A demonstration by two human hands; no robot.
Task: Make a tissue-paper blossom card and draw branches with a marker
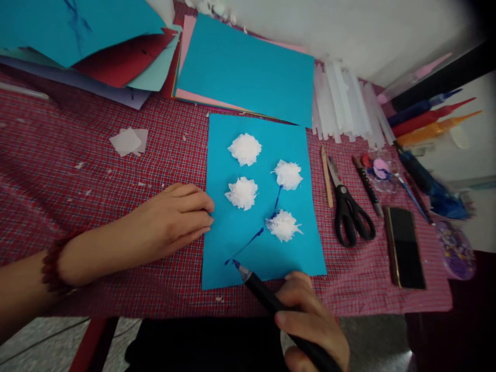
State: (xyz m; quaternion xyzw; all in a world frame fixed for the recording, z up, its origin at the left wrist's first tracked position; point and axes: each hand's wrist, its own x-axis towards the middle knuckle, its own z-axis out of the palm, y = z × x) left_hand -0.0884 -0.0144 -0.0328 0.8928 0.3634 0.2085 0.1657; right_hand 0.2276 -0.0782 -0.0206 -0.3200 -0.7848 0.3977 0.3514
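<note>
My right hand (310, 320) grips a black-handled paintbrush (263, 292), its blue-stained tip touching or just above a blue sheet of paper (228, 237). Flat on the cloth, my left hand (178, 219) rests its fingertips at the sheet's left edge and holds nothing. Several white crumpled-paper puffs sit on the sheet, among them an upper left puff (245, 149) and a lower right puff (283, 226). A blue painted line (246, 245) runs from near the brush tip toward the lower right puff. Another short blue line (277, 200) links the two right puffs.
Right of the sheet lie a wooden stick (326, 178), black scissors (349, 212), a dark pen (367, 186), a paint palette (382, 168) and a phone (405, 248). Behind are stacked coloured sheets (248, 67) and white strips (344, 103). Small white paper squares (127, 141) lie left on the checked cloth (163, 160).
</note>
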